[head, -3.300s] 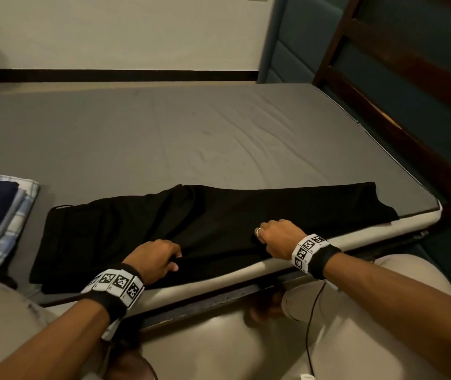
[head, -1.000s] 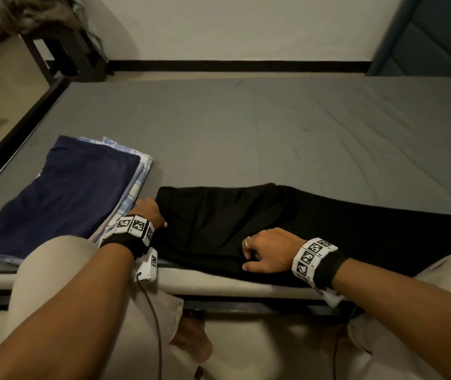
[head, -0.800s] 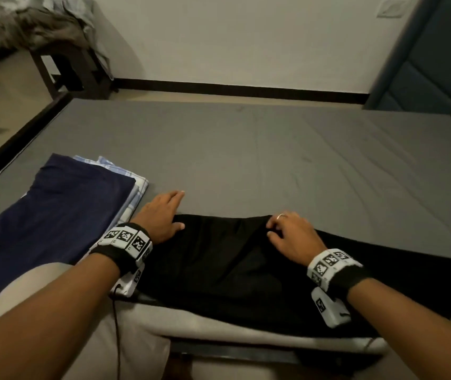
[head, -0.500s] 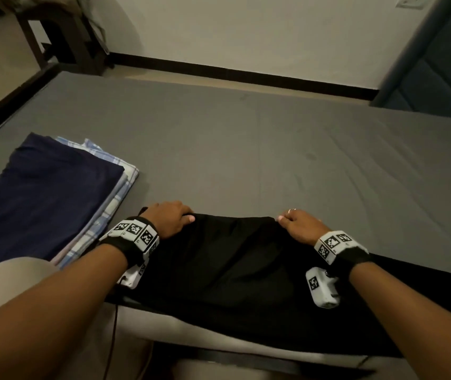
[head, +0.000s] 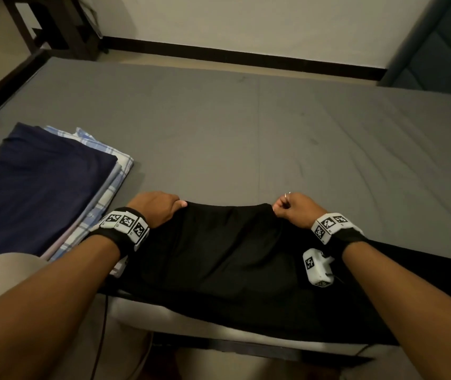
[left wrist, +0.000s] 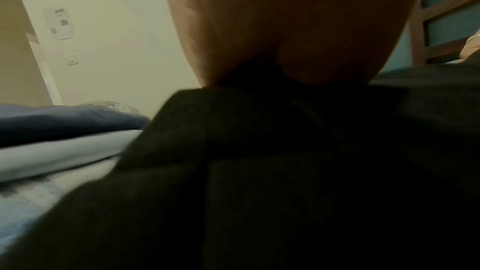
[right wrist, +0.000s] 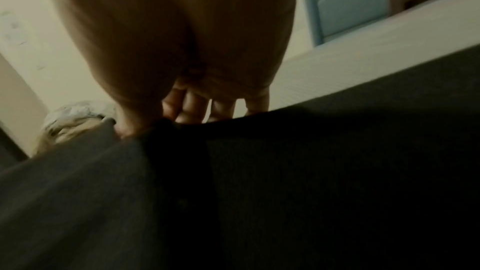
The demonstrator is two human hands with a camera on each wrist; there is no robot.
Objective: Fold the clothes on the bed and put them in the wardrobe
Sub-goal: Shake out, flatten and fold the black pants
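Dim, warm light in here. In front of me the pale wall [head: 246, 20] runs down to a dark skirting board [head: 246, 54] above a strip of beige floor [head: 219, 65]. A dark wooden stool [head: 62, 26] stands at far left. On my right, teal padded panels [head: 438, 50] in a brown wooden frame [left wrist: 426, 13]. A switch plate [left wrist: 73, 60] sits on the wall.

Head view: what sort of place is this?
Most likely a bedroom: a bed with a grey sheet, a padded headboard at its right, and a stack of folded clothes beside the black trousers.
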